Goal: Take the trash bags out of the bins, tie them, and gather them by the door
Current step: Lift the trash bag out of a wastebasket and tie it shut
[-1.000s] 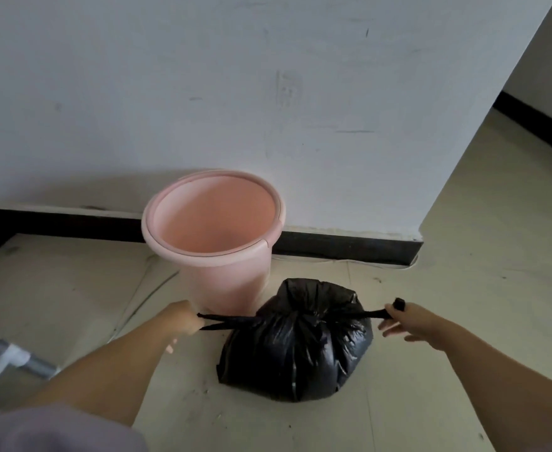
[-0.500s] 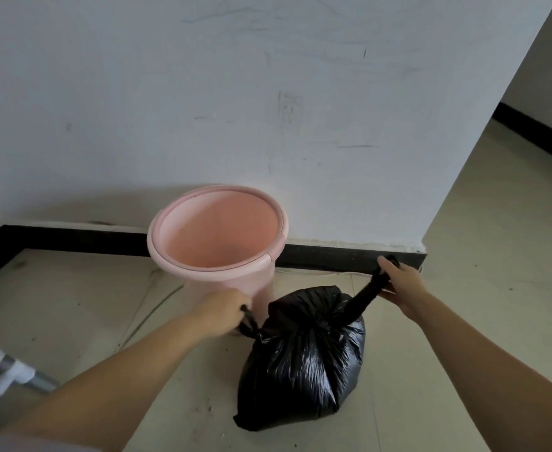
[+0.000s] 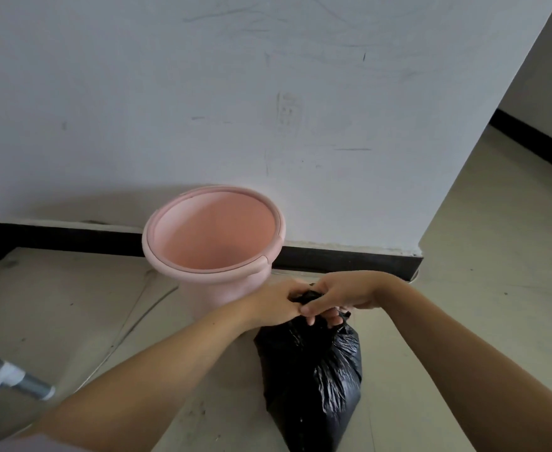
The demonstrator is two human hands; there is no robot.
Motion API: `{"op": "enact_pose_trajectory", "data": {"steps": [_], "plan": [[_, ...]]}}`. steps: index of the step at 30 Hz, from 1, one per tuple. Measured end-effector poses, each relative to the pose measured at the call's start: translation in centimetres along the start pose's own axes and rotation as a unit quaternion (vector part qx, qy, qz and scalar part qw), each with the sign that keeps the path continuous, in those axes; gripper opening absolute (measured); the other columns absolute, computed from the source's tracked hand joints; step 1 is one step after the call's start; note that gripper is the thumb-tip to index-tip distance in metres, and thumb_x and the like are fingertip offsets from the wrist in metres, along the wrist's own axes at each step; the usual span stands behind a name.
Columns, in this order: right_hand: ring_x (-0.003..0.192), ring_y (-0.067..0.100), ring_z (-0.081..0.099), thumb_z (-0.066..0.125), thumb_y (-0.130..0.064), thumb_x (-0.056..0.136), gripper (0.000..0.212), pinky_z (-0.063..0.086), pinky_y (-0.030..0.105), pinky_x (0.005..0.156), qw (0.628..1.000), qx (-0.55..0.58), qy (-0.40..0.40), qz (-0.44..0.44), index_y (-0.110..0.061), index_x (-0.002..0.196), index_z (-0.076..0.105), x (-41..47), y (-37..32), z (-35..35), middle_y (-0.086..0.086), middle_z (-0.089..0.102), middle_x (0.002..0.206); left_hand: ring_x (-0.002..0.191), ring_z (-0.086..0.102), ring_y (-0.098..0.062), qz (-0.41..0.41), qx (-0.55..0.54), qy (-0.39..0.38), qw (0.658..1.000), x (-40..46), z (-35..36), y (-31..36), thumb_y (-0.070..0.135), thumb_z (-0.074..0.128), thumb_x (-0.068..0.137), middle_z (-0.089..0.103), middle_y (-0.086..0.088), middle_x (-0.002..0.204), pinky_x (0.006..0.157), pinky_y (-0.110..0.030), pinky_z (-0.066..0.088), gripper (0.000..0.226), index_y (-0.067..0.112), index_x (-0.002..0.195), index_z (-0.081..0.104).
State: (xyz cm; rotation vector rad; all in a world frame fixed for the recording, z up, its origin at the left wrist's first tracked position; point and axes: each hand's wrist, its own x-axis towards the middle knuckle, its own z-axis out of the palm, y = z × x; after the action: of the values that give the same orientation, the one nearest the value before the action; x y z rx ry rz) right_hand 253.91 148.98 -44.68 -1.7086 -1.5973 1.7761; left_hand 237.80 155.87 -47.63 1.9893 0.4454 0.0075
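A full black trash bag (image 3: pixel 313 376) stands on the floor in front of a pink bin (image 3: pixel 212 236) with no bag in it. My left hand (image 3: pixel 278 303) and my right hand (image 3: pixel 340 296) meet right above the bag. Both grip the gathered black plastic at its top. The bag's ends are hidden between my fingers, so the knot itself does not show.
A white wall (image 3: pixel 268 109) with a black skirting board runs behind the bin and ends at a corner on the right, where the floor opens into a passage (image 3: pixel 512 239). A grey metal tube (image 3: pixel 17 383) pokes in at the lower left.
My hands, which held the bag's two ends stretched apart, have come together over the top of the bag. The bag now hangs taller and narrower.
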Motion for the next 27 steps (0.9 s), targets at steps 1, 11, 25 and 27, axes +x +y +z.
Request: {"op": "enact_pose_trajectory", "data": {"steps": [1, 11, 25, 27], "plan": [[0.050, 0.009, 0.047, 0.061, -0.025, 0.090, 0.019, 0.034, 0.025, 0.060, 1.000, 0.009, 0.013, -0.010, -0.014, 0.076, 0.066, -0.2, 0.0, -0.3, -0.007, 0.048, 0.047, 0.085, 0.061, -0.009, -0.016, -0.036, -0.009, 0.999, 0.1, 0.0, 0.0, 0.013, 0.049, 0.076, 0.072, -0.010, 0.100, 0.092, -0.034, 0.048, 0.030, 0.013, 0.098, 0.069], [0.053, 0.008, 0.041, 0.051, -0.035, 0.095, 0.027, 0.034, 0.023, 0.055, 0.924, -0.085, 0.371, -0.044, -0.016, 0.076, 0.054, 1.8, 3.8, -0.2, -0.006, 0.047, 0.061, 0.039, 0.030, -0.012, -0.117, -0.315, 0.156, 0.929, 2.0, -0.1, -1.3, 0.027, 0.051, 0.095, 0.034, 0.005, 0.039, 0.060, -0.028, 0.041, 0.039, 0.015, 0.058, 0.047], [0.083, 0.033, 0.060, 0.030, -0.039, 0.101, 0.028, 0.032, 0.032, 0.063, 0.900, -0.325, 0.284, 0.063, -0.017, 0.086, 0.037, 5.3, 12.0, 3.6, 0.006, 0.054, 0.081, 0.049, 0.047, -0.013, -0.143, -0.006, 0.093, 0.985, 4.4, 4.6, -8.6, 0.039, 0.044, 0.097, 0.046, 0.002, 0.050, 0.063, -0.028, 0.041, 0.050, 0.016, 0.053, 0.044], [0.084, 0.032, 0.061, 0.030, -0.040, 0.101, 0.028, 0.032, 0.032, 0.064, 0.913, -0.304, 0.261, 0.081, -0.017, 0.085, 0.035, 4.8, 12.3, 5.0, 0.007, 0.058, 0.084, 0.051, 0.049, -0.015, -0.168, -0.024, 0.087, 0.982, 3.4, 5.6, -8.8, 0.038, 0.045, 0.097, 0.045, 0.002, 0.049, 0.061, -0.027, 0.040, 0.050, 0.015, 0.052, 0.043]]}}
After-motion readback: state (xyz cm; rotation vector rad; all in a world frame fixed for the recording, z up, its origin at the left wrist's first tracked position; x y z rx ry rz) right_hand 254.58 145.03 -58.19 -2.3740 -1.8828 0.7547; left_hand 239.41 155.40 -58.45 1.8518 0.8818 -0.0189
